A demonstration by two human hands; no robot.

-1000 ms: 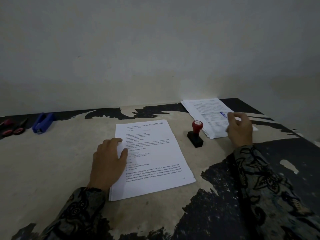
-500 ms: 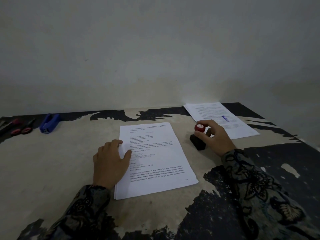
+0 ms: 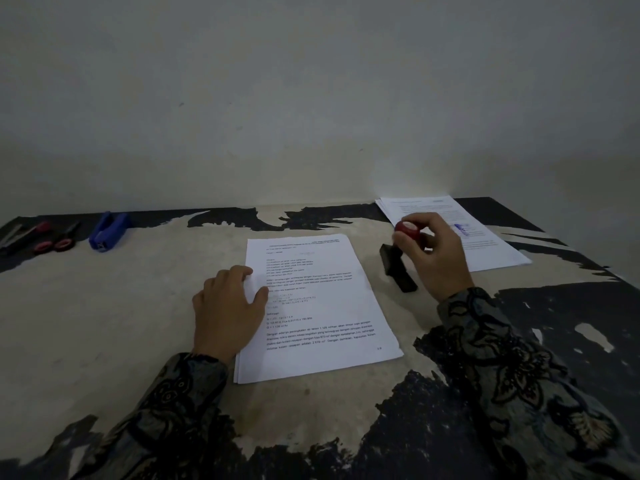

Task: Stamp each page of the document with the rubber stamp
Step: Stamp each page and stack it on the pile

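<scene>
A stack of printed pages (image 3: 322, 306) lies in the middle of the worn table. My left hand (image 3: 227, 306) rests flat on the stack's left edge, fingers spread. The rubber stamp (image 3: 398, 268), with a black base and a red knob, sits just right of the stack. My right hand (image 3: 434, 258) grips its red knob, and the stamp leans, its base near or on the table. A second pile of pages (image 3: 460, 230) lies at the back right; its top sheet bears a blue stamp mark (image 3: 462, 230).
At the back left lie a blue stapler (image 3: 109, 232) and red-handled scissors (image 3: 57, 242). The table (image 3: 104, 323) is beige with peeling black patches and meets a pale wall at the back. Its right edge runs diagonally past the second pile.
My right hand left the back-right pile, came to the stamp and closed on its red knob. The stamp now leans. My left hand stayed on the stack.
</scene>
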